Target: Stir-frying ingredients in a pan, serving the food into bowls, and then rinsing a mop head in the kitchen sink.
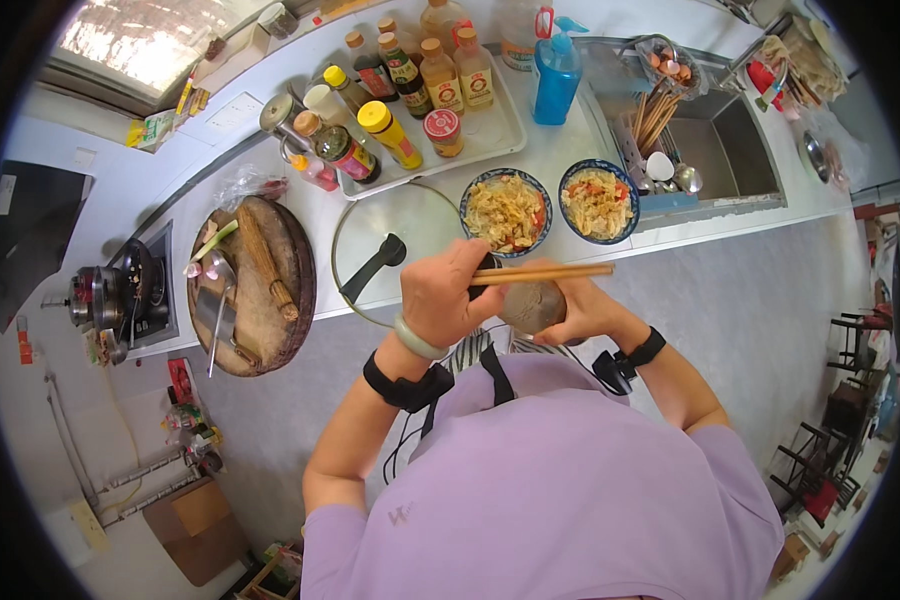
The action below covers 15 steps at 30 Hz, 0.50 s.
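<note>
My left hand [450, 292] grips the black cap of a brownish glass bottle [532, 306] and also holds a pair of wooden chopsticks [544, 274], which point to the right above the bottle. My right hand [581, 304] is wrapped around the bottle's body. Just beyond my hands, two blue-patterned bowls stand side by side at the counter edge: the left bowl of food [505, 210] and the right bowl of food [598, 201] both hold noodle-like strands with red pieces. A glass pot lid [412, 217] with a black handle lies left of the bowls.
A round wooden chopping board [270, 330] carries a cleaver [214, 313], a ladle and a straw brush. Seasoning bottles crowd a white tray [506, 139]. Behind the bowls stands a blue pump bottle [555, 82]. A sink [742, 142] with utensils is at right, a stove [166, 285] at left.
</note>
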Available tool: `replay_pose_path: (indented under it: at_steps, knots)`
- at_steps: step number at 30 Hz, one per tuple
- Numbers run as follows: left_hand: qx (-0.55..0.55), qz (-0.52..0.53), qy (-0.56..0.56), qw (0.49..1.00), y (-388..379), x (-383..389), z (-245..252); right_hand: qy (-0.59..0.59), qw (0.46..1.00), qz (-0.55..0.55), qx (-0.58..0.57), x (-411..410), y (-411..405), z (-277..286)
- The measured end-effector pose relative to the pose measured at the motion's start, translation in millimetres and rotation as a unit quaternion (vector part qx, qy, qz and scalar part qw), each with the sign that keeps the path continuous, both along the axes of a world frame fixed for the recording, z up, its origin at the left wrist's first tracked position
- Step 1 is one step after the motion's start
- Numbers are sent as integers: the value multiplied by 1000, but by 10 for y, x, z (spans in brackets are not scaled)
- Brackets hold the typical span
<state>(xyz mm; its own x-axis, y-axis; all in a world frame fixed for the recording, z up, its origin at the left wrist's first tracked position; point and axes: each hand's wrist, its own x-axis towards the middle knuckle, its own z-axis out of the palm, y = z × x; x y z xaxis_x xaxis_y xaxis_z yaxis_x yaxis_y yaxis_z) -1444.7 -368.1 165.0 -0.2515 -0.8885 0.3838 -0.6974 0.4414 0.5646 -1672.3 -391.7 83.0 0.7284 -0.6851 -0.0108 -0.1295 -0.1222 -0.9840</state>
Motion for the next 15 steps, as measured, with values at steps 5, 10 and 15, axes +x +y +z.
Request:
replay_pose_path:
  at_steps: [5,10,15]
  knots:
    - [40,150,79,985,-1,38,-49,41,993,-69,-87,26,10,-74]
    - [141,264,208,931,40,472,-236,167,962,-154,-154,-21,-42,-105]
    - [225,287,339,867,249,825,-451,243,915,-228,-228,-62,-117,-281]
